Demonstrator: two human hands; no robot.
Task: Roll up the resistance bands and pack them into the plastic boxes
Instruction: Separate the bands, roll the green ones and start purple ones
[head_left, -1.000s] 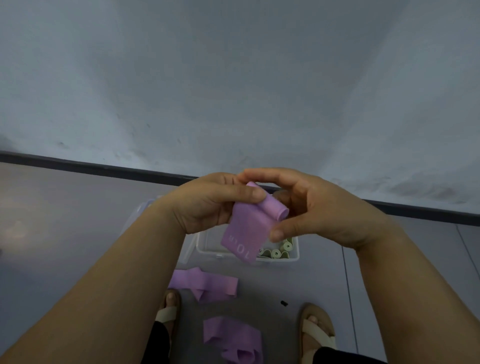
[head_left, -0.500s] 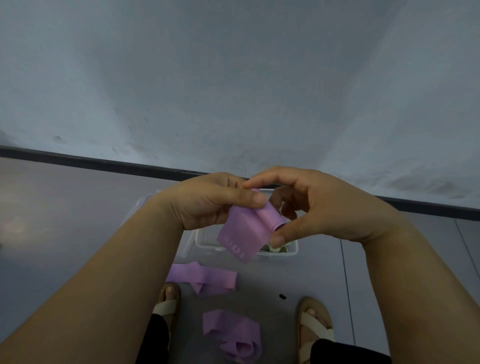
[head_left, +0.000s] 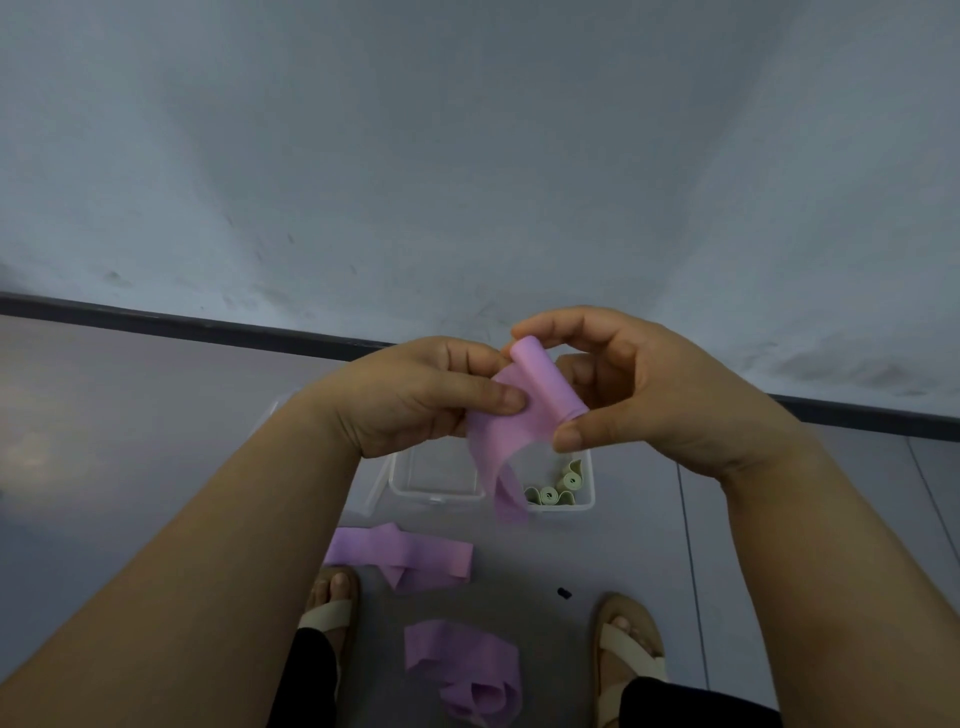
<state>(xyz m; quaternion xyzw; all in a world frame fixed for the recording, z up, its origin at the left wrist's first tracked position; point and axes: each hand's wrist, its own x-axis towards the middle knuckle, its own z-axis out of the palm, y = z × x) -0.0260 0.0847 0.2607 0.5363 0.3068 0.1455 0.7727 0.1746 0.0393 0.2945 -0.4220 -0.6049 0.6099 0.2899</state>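
Observation:
A purple resistance band (head_left: 540, 387) is partly rolled into a tube, held in the air between both hands. My right hand (head_left: 639, 384) pinches the roll by its two ends with thumb and forefinger. My left hand (head_left: 421, 395) pinches the loose flap beside the roll; the tail hangs down over the box. Below stands a clear plastic box (head_left: 441, 491) on the floor, with a few rolled green bands (head_left: 558, 488) in its right end. Two loose purple bands lie on the floor, one (head_left: 410, 556) near the box, one (head_left: 467, 670) between my feet.
I stand on a grey floor close to a pale wall with a dark skirting board (head_left: 182, 325). My sandalled feet (head_left: 332, 603) flank the loose bands. A small black speck (head_left: 563, 592) lies on the floor. A clear lid (head_left: 376, 483) leans at the box's left.
The roll has been turned up and lifted slightly, more band is wound on, and the printed flap has swung down so the tail now hangs twisted over the box.

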